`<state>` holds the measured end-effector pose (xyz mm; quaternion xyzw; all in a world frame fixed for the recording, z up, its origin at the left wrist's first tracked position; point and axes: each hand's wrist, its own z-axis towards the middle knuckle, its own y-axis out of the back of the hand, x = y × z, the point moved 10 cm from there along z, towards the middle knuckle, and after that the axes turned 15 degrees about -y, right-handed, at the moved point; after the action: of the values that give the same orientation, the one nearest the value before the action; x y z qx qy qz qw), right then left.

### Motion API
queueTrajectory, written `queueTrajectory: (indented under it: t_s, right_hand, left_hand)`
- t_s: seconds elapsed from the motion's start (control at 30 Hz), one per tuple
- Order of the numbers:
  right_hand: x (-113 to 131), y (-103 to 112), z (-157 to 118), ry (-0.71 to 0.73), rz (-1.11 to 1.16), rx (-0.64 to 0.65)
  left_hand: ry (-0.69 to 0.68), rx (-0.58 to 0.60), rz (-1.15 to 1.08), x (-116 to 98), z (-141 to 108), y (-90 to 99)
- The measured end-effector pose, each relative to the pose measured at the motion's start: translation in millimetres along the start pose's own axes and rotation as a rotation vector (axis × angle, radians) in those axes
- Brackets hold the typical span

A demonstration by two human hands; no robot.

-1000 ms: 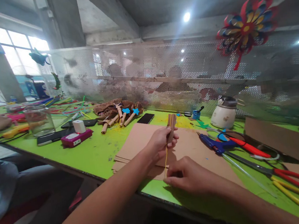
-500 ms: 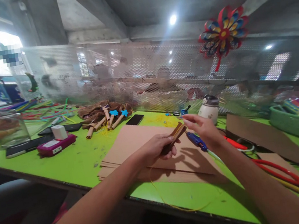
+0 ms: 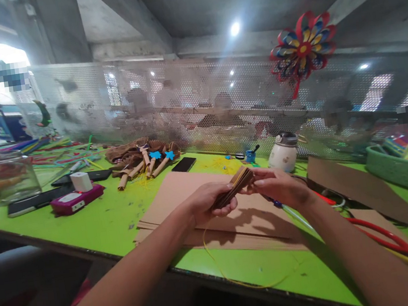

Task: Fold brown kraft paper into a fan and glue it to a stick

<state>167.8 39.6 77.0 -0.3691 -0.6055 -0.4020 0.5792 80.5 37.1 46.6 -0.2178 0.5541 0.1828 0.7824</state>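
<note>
Above the brown paper sheets, my left hand is closed around a folded brown paper strip with stacked pleats. A thin yellow thread trails down from near that hand across the paper and the table. At the far right end of the folded paper, my right hand has its thumb and fingers closed on the pleats' edge. Under both hands lies a stack of flat brown paper sheets. The blue-handled tool beneath my right hand is partly hidden.
Brown paper pieces with rolled handles and blue shapes lie at the back left. A phone, a purple box and a glass jar are left. Right are a white flask, red-handled scissors and a green basket.
My right hand has come down and closer to my left, from apart in the air to the end of the folded paper. The pleats show more spread at that end.
</note>
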Motion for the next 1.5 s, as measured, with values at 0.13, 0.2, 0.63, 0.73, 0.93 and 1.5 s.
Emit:
queueTrajectory:
  t_s: [0.13, 0.2, 0.63, 0.73, 0.93, 1.5]
  right_hand:
    - [-19, 29, 4, -0.094, -0.005, -0.181]
    - [-20, 44, 5, -0.067, 0.04, -0.267]
    - [-12, 113, -15, 0.142, 0.127, -0.803]
    - [-12, 120, -20, 0.169, 0.128, -0.874]
    - [5, 118, -35, 0.306, 0.111, -0.974]
    - [-16, 81, -3, 0.077, -0.414, -0.866]
  left_hand:
    - [0.004, -0.002, 0.013, 1, -1, 2.3]
    - [0.013, 0.005, 0.019, 2, -1, 2.4]
    - [-0.004, 0.02, 0.021, -2, -1, -0.2]
    - [-0.002, 0.016, 0.014, 0, -1, 1.6]
    - [0.057, -0.045, 0.033, 8, -1, 11.9]
    - [-0.086, -0.182, -0.088, -5, 4, 24.7]
